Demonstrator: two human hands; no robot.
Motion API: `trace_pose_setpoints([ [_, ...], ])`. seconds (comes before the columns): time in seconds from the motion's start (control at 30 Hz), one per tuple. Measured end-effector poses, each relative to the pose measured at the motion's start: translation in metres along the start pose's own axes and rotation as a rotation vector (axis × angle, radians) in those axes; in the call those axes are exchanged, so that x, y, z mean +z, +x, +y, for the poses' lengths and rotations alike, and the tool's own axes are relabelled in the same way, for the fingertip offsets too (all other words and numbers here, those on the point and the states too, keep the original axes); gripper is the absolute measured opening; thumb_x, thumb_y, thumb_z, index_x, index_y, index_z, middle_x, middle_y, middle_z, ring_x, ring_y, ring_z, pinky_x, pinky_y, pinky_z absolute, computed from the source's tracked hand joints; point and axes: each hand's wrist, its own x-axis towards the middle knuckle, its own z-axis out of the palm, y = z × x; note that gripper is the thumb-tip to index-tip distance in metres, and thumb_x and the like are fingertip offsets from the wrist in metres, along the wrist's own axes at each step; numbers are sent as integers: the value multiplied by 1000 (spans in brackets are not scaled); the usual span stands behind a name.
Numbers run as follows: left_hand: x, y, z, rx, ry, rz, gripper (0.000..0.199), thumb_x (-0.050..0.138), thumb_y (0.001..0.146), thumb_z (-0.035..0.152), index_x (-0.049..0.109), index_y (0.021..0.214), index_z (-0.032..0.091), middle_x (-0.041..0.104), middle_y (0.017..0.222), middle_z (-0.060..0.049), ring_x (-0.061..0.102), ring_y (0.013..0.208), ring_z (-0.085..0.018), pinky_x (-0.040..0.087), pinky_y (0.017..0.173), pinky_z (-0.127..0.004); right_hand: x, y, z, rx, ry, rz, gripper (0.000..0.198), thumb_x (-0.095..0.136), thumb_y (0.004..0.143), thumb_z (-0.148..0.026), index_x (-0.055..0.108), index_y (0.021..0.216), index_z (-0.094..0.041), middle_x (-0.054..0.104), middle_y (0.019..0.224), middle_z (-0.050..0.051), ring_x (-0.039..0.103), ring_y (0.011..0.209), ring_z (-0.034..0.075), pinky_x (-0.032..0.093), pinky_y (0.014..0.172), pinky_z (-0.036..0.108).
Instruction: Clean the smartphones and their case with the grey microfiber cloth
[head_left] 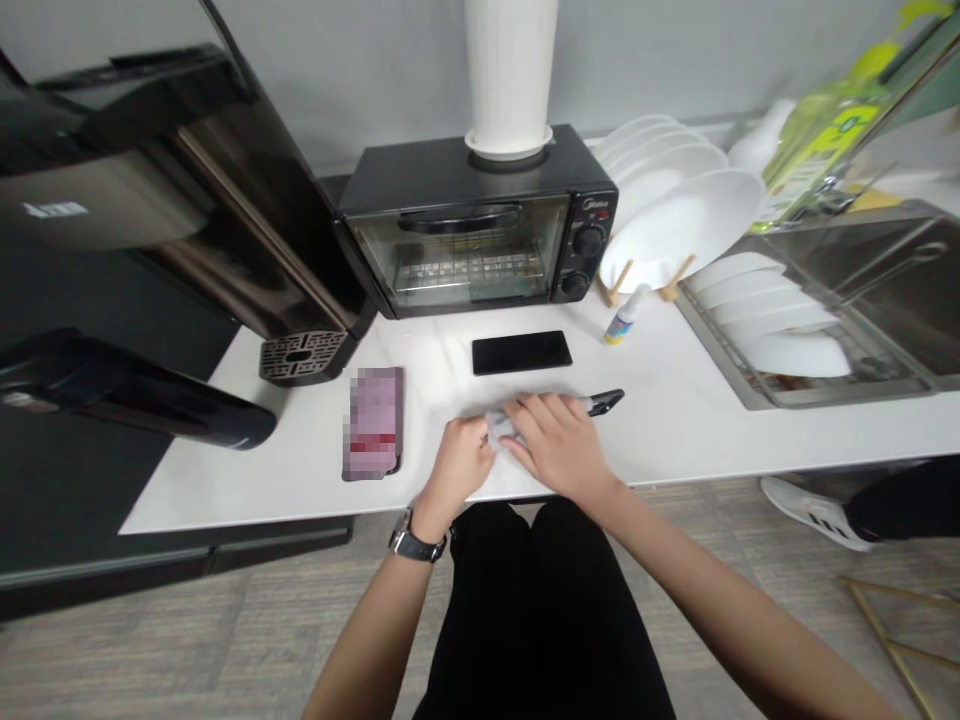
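Observation:
A dark phone (609, 402) lies under both hands near the counter's front edge, with its right end sticking out. My left hand (463, 458) is closed in a fist at the left end of this phone; its grip is partly hidden. Across the phone bends my right hand (556, 440), pressing a thin whitish cloth or tissue (496, 428) onto it. Behind the hands lies a second, black phone (521, 353), flat with its dark side up. A small white bottle (625, 318) with a yellow base stands to its right. Left of my hands is a phone (377, 415) with a blurred pinkish face.
A toaster oven (480, 225) stands against the wall with a white pot (511, 80) on top. A drink dispenser (247, 220) and a black cylinder (172, 400) are at left. White plates (679, 215), a green soap bottle (821, 150) and a sink (750, 390) stand right. Another person's shoe (814, 512) shows below.

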Motion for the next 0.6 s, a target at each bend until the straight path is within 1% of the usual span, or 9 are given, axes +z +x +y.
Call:
trace_pose_setpoints([
  [0.1, -2, 2, 9, -26, -76, 6, 19, 60, 101, 23, 79, 99, 18, 78, 79, -3, 67, 61, -16, 49, 62, -26, -13, -15, 45, 127, -61, 14, 30, 44, 108, -37, 66, 97, -20, 68, 88, 8, 52, 82, 27, 33, 76, 41],
  [0.17, -2, 3, 12, -36, -99, 13, 22, 62, 102, 31, 79, 99, 17, 78, 79, -3, 68, 64, -16, 49, 63, -25, -18, -18, 59, 249, -103, 47, 32, 42, 108, -31, 62, 84, -22, 64, 80, 6, 51, 80, 26, 35, 80, 41],
  [0.23, -1, 3, 12, -38, -91, 21, 24, 62, 102, 33, 79, 96, 17, 77, 76, -3, 67, 64, -16, 47, 62, -25, -16, -13, 52, 368, -121, 117, 31, 40, 106, -24, 60, 83, -23, 64, 80, 6, 53, 83, 26, 36, 94, 45],
  [0.3, -1, 2, 9, -30, -83, 24, 25, 60, 102, 32, 77, 93, 16, 74, 71, -2, 64, 61, -15, 45, 59, -24, -10, -3, 26, 419, -75, 172, 29, 40, 105, -21, 62, 85, -24, 66, 84, 6, 55, 90, 26, 32, 109, 50],
  [0.33, 0, 2, 7, -21, -74, 27, 25, 58, 102, 28, 76, 89, 16, 72, 68, -1, 62, 59, -14, 44, 58, -24, -5, 3, 8, 407, -28, 179, 28, 41, 104, -21, 63, 87, -24, 67, 86, 6, 57, 92, 27, 31, 112, 50],
  [0.4, -1, 1, 3, 2, -42, 33, 26, 56, 96, 18, 71, 75, 16, 67, 62, -1, 57, 56, -14, 42, 57, -24, 2, 13, -25, 316, 78, 153, 24, 45, 104, -22, 67, 94, -23, 71, 92, 7, 58, 95, 27, 34, 113, 47],
  [0.47, -1, 0, -1, 12, -11, 39, 26, 55, 88, 12, 63, 63, 17, 65, 60, -3, 55, 56, -15, 41, 56, -25, 7, 19, -46, 195, 151, 114, 23, 47, 104, -23, 69, 111, -20, 74, 108, 9, 60, 103, 27, 37, 108, 43],
  [0.53, -2, 0, -2, 8, 2, 40, 26, 55, 85, 11, 60, 60, 17, 63, 59, -3, 54, 56, -15, 40, 57, -26, 7, 18, -46, 98, 167, 88, 31, 48, 106, -25, 64, 130, -15, 73, 124, 12, 60, 110, 27, 40, 100, 42],
  [0.6, -2, 0, -1, 11, -1, 37, 27, 55, 89, 15, 61, 62, 17, 61, 58, -1, 52, 55, -14, 39, 56, -25, 3, 13, -25, 63, 130, 68, 35, 47, 108, -29, 62, 134, -12, 74, 121, 12, 61, 107, 27, 39, 91, 41],
])
